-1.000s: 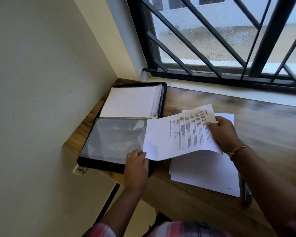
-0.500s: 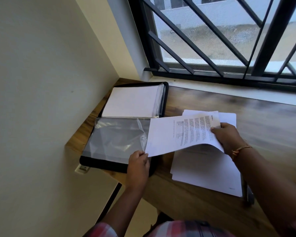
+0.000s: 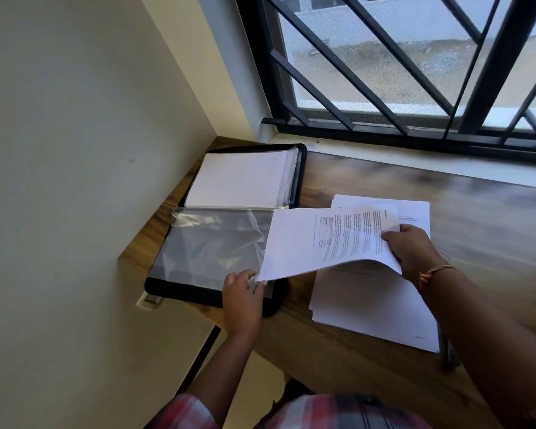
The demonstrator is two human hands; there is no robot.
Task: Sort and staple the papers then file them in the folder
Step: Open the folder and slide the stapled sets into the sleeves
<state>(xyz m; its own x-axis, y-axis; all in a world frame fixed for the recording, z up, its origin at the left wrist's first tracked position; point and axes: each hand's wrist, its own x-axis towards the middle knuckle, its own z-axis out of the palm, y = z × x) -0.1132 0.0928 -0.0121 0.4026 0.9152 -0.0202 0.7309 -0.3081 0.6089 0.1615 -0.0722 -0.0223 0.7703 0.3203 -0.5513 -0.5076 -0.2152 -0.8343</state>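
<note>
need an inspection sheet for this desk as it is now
surface: wooden desk, set into a room corner
job's things: black folder open; clear sleeve on its near half, filed sheets on its far half; printed sheet held above the folder's right edge; paper stack right of the folder
clutter: small dark item at the stack's near right corner, mostly hidden
hands: left hand pinches the clear sleeve's near right corner; right hand grips the printed sheet's right edge
cables: nothing seen
surroundings: cream wall left, barred window behind, wall socket below the desk edge
</note>
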